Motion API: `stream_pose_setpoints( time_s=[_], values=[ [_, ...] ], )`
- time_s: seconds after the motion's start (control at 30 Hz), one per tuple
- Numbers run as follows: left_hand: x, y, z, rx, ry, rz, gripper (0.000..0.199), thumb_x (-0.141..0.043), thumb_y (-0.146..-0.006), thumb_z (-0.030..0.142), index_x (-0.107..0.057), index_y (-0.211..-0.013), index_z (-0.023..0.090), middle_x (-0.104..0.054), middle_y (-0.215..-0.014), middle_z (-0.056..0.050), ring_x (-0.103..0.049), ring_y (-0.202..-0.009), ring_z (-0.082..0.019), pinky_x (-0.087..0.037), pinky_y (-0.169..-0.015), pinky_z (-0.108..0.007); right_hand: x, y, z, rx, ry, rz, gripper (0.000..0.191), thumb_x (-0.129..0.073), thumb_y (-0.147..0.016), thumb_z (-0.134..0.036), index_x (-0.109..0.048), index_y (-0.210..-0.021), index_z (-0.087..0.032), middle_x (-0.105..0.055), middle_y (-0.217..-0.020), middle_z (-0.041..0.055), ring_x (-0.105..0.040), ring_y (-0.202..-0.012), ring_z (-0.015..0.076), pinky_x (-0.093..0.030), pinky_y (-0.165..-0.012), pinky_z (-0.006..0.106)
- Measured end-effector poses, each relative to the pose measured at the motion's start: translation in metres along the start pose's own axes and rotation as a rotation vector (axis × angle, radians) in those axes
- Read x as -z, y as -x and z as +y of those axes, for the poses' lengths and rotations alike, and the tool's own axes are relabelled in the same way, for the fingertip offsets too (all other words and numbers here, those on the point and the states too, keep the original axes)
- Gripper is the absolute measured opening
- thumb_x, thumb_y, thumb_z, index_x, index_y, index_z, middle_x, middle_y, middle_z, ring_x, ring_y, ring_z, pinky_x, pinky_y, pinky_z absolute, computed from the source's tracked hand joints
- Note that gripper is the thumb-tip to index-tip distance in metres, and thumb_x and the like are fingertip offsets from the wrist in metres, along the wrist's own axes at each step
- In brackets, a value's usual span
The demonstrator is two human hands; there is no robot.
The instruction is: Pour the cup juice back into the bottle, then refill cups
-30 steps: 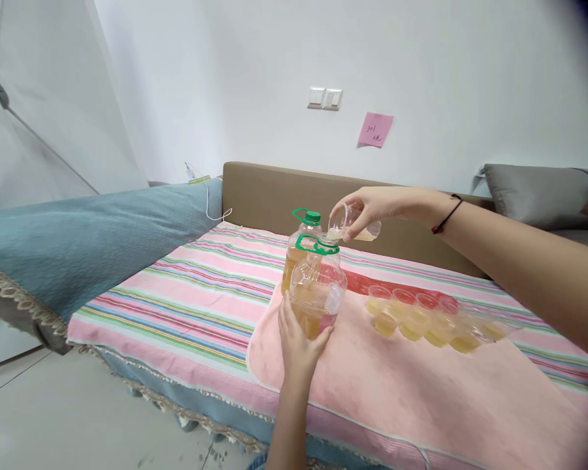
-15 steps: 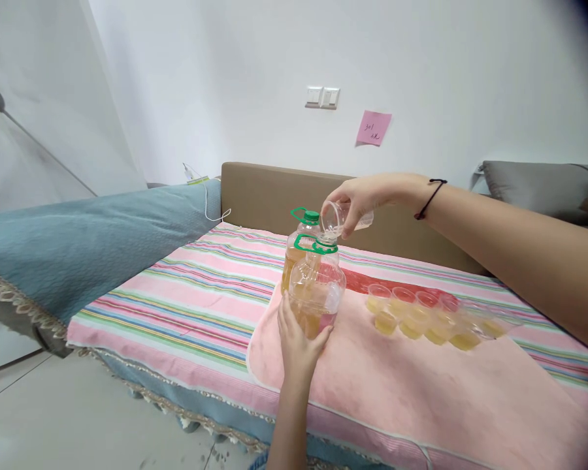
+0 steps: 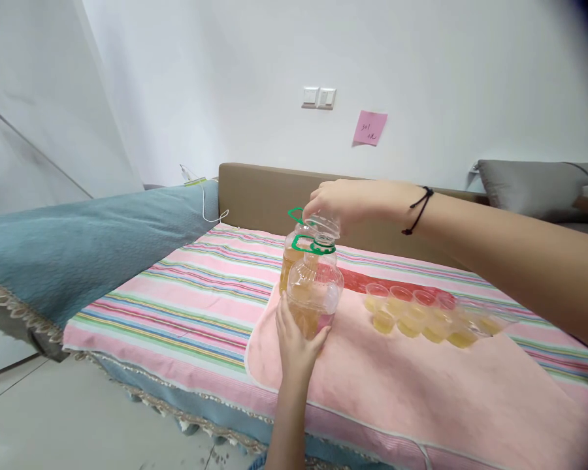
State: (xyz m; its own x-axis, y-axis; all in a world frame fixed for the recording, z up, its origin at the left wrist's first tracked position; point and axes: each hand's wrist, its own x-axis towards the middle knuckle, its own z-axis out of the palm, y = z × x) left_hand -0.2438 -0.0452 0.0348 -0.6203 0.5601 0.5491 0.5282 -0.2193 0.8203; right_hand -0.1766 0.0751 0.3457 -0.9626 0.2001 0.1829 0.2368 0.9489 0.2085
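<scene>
Over open btl (image 3: pixel 323 281); R fingers (image 3: pixel 315 203) clamped on tipped clr cup (image 3: pixel 324 226); L fingers (image 3: pixel 286 318) clamped round btl

Front bottle (image 3: pixel 313 287): clear, green neck ring and handle, amber liquid. Rear bottle (image 3: pixel 290 258): clear, green handle, amber liquid. Tilted cup (image 3: pixel 323 226): clear, unpatterned. Grouped cups (image 3: pixel 409 316): clear, yellow contents. Mat (image 3: pixel 396 385): plain pale pink, white edging. Strip (image 3: pixel 357 281) along the mat's rear edge: red. Sofa cover (image 3: pixel 176 290): pink ground; green, blue, yellow, white and magenta stripes. Armrest cover (image 3: pixel 102 241): grey-blue, beige trim. Backrest (image 3: pixel 264 196): plain brown. Cushion (image 3: pixel 529 189): grey. Wall (image 3: pixel 225 85) and switches (image 3: pixel 318 97): white. Note (image 3: pixel 370 127): pink, dark handwriting. Wristband (image 3: pixel 421 207): black. Floor (image 3: pixel 78 418): pale grey, dark joint lines.
</scene>
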Motion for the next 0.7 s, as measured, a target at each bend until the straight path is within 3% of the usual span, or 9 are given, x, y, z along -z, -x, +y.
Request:
stream_pose_setpoints(
  time_s=[0.07, 0.2, 0.5, 0.7],
  values=[
    [0.000, 0.000, 0.000, -0.007, 0.002, 0.000, 0.104, -0.081, -0.066, 0.031, -0.021, -0.150, 0.023, -0.036, -0.152, -0.017, -0.033, -0.143, -0.035, -0.032, -0.116, -0.055, -0.004, 0.005, -0.005, 0.140, 0.179, -0.049, 0.023, -0.073, -0.074, -0.023, -0.074, -0.096, -0.027, -0.071, -0.089, 0.0033, -0.058, -0.089, 0.0218, -0.037, -0.073, 0.032],
    [0.000, -0.001, 0.000, -0.002, -0.010, -0.005, 0.105, -0.081, -0.066, 0.031, -0.020, -0.151, 0.023, -0.035, -0.152, -0.017, -0.033, -0.143, -0.035, -0.032, -0.116, -0.055, -0.006, 0.016, -0.022, 0.303, 0.401, 0.044, 0.026, -0.062, -0.084, -0.015, -0.071, -0.105, -0.028, -0.070, -0.087, 0.0043, -0.056, -0.089, 0.0216, -0.036, -0.079, 0.035],
    [0.000, -0.001, 0.001, -0.002, -0.011, 0.007, 0.105, -0.081, -0.065, 0.031, -0.020, -0.150, 0.022, -0.036, -0.152, -0.017, -0.034, -0.143, -0.034, -0.032, -0.116, -0.054, -0.017, 0.036, -0.041, 0.303, 0.554, 0.144, 0.032, -0.047, -0.092, -0.003, -0.071, -0.095, -0.024, -0.068, -0.094, 0.0043, -0.054, -0.098, 0.0211, -0.031, -0.101, 0.041],
    [0.001, -0.003, 0.001, -0.017, -0.025, -0.004, 0.105, -0.081, -0.066, 0.034, -0.019, -0.150, 0.021, -0.035, -0.151, -0.019, -0.034, -0.143, -0.034, -0.033, -0.116, -0.054, -0.030, 0.057, -0.034, 0.275, 0.549, 0.229, 0.039, -0.048, -0.088, -0.001, -0.068, -0.109, -0.026, -0.068, -0.104, 0.0043, -0.053, -0.109, 0.0225, -0.027, -0.109, 0.046]
  ],
)
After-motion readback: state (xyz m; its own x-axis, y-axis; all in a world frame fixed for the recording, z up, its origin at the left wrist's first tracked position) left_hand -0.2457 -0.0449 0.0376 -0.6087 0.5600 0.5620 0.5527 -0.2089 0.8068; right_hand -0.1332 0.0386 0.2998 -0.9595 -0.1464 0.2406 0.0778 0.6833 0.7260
